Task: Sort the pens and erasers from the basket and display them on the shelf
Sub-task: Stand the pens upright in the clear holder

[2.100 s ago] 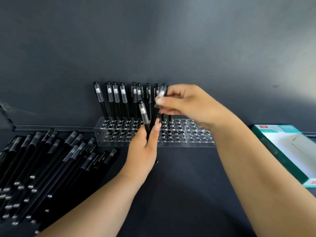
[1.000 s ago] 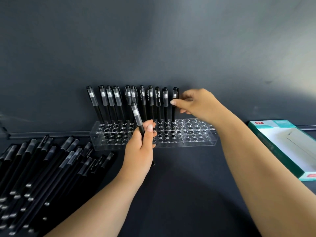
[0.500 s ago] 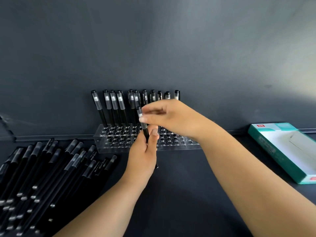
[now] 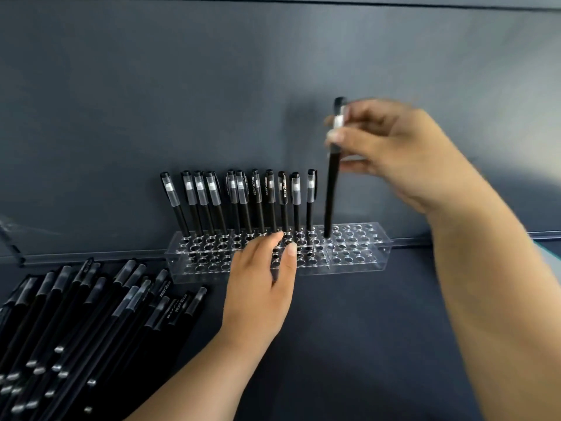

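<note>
a heap of loose black pens [image 4: 79, 323] lies flat on the dark shelf [image 4: 349, 344] at the far left, well to the left of the left hand [image 4: 258, 296]. a clear strip [image 4: 12, 238] stands at the left edge by the wall.

the left hand rests on the front of the clear plastic rack [image 4: 355, 256], its fingers [image 4: 280, 240] relaxed and nearly straight, lying over the holes with nothing held. just beyond those fingertips a row of black pens [image 4: 239, 199] stands upright in the back holes of the rack, caps up, leaning slightly; they fill the back row from the rack's left end up to a point right of the left hand.

to the right of that row, the right hand [image 4: 397, 153] pinches one more black pen [image 4: 331, 183] near its cap between thumb and curled fingers [image 4: 335, 136]. this pen hangs nearly upright below the fingers, its lower tip at a back-row hole just right of the last standing pen. the hand is blurred, so whether the tip is inside the hole cannot be told. the holes right of it are open.

a sliver of a teal box [image 4: 546, 253] peeks out behind the right forearm.
</note>
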Demonstrator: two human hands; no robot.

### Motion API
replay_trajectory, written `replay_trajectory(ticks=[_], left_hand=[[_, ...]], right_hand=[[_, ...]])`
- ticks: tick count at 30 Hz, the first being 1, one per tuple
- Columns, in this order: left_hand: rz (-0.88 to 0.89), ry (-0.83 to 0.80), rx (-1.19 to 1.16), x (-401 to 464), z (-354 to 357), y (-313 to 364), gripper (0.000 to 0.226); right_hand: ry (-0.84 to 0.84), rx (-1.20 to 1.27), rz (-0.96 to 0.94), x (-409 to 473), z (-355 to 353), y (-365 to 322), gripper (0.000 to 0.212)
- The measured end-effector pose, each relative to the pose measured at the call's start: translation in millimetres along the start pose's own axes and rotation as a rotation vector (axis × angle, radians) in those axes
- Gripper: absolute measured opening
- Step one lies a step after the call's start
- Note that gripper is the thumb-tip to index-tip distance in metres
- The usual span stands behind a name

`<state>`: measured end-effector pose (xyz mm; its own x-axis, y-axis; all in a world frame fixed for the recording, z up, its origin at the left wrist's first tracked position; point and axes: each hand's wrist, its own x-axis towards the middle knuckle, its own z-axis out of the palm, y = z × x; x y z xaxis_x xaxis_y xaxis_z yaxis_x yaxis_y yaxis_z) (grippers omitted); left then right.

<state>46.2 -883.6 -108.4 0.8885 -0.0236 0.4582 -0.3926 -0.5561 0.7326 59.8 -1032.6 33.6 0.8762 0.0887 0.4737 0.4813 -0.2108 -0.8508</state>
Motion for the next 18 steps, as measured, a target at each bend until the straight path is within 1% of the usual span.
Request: replay_trajectory(ticks=[3,5,6,7,8,9,10,12,15,18], left_hand=[[0.086,0.005,0.229,-1,4,-1,0.070],[0.174,0.031,0.359,-1,7,-2,0.061],[0.203,0.021,0.426,-1,8,-3,0.062],[0.215,-0.023,0.470,-1,9,-1,0.072],[0.211,-0.064,0.483,-1,9,-1,0.088],[0.182,-0.095,0.478,-1,9,0,0.105],[0.127,-0.146,0.469,-2,8,0,0.117],[0.109,-0.166,0.464,-2,6,1,0.124],[0.105,-0.177,0.523,0,4,5,0.122],[0.111,-0.155,0.536,-1,5,5,0.103]], right_hand=[[0.167,-0.030,-0.029,4,-18,3,0.016],[0.251,-0.077,-0.023,8,-20,13,0.018],[0.282,-0.122,-0.025,11,-19,19,0.019],[0.300,-0.174,-0.030,13,-18,27,0.020],[0.302,-0.217,-0.026,15,-15,33,0.021],[0.293,-0.245,-0.014,17,-12,39,0.021],[0.284,-0.255,-0.001,18,-9,44,0.021],[0.277,-0.265,0.023,18,-4,51,0.018],[0.277,-0.295,0.046,18,1,56,0.007],[0.276,-0.329,0.033,17,3,58,0.007]])
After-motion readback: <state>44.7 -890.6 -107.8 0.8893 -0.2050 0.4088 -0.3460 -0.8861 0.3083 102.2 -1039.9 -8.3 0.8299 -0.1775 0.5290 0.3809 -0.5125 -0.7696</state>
